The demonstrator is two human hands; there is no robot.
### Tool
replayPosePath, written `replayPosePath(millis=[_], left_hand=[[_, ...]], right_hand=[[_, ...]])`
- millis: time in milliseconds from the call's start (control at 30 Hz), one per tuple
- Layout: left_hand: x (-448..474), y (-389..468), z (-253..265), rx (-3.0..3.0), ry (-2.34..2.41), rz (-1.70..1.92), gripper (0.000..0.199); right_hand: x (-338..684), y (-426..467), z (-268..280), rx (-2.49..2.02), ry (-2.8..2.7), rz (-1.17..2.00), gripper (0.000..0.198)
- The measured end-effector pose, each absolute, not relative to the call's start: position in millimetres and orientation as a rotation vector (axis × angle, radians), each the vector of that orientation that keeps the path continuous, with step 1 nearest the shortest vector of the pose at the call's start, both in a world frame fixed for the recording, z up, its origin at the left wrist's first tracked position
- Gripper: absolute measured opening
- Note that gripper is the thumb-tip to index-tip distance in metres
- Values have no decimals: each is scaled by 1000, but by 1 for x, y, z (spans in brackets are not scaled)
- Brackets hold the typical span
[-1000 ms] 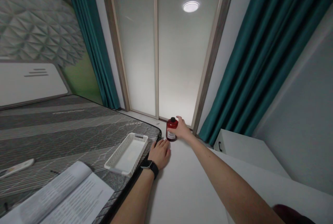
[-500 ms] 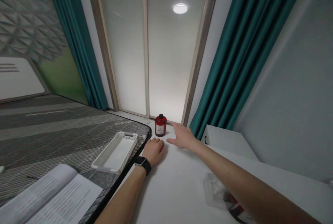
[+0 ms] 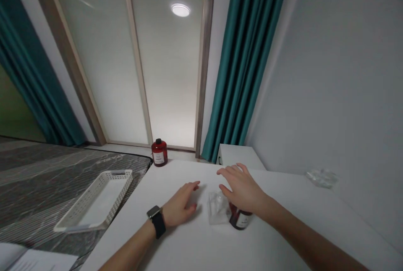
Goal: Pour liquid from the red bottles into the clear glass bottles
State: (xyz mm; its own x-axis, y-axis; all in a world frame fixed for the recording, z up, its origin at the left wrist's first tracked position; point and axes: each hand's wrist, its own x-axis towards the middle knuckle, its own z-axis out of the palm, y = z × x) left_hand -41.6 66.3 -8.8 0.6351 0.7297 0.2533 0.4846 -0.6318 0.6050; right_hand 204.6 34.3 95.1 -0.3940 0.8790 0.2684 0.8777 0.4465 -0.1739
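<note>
My left hand (image 3: 180,204), with a black watch (image 3: 155,220) on its wrist, is held over the white table with fingers apart and nothing in them. Just left of a dark red bottle (image 3: 241,219) lies a clear plastic tray (image 3: 218,209). My right hand (image 3: 242,187) hovers over the two, its fingers spread and empty, covering the bottle's upper part. At the table's far left corner stands another red bottle (image 3: 159,153), upright, with a black cap and a white label.
To the left, a white basket (image 3: 59,225) and an open book (image 3: 47,260) lie on a grey mattress (image 3: 25,187). Crumpled clear plastic (image 3: 321,177) sits by the wall at right. A white cabinet (image 3: 241,156) stands behind the table (image 3: 189,250).
Both hands have left the far red bottle, which now stands alone at the corner. My right hand has come back over the tray and near bottle. The view has turned right.
</note>
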Motion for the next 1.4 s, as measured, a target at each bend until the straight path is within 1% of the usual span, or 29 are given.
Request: replayPosePath(millis=[133,233,367,467,533,733,833,1067,1200,1300,1400], left_hand=[[-30,55,-13,2318,896,610,73],[-26,53,-15,2317,887,589,74],[-27,54,-19,2349,892,571,70],[-28,55,-19,2368,898,563,68],[-28,54,-17,2360,895,563,69],[-23,50,-11,2303,875,616,77],[-15,49,-9,2262,916,648,78],[8,42,-4,2261,1055,668,64],[2,37,-11,2193,1112,782,66],[-8,34,-13,2225,1117,793,72],[-13,33,-9,2246,1122,799,68]], right_hand=[[234,10,78,-1392,-2133,38,42],[244,-1,52,-1323,-1918,32,49],[242,-11,12,-1302,-1690,90,63],[235,-17,-7,-1330,-1524,184,76],[231,-19,-13,-1325,-1470,255,80],[235,-15,-23,-1302,-1369,378,82],[237,-11,-26,-1306,-1344,428,84],[236,-11,-28,-1291,-1365,402,81],[236,-10,-29,-1281,-1372,323,81],[236,-9,-29,-1282,-1353,272,81],[238,-8,-30,-1271,-1368,299,80]])
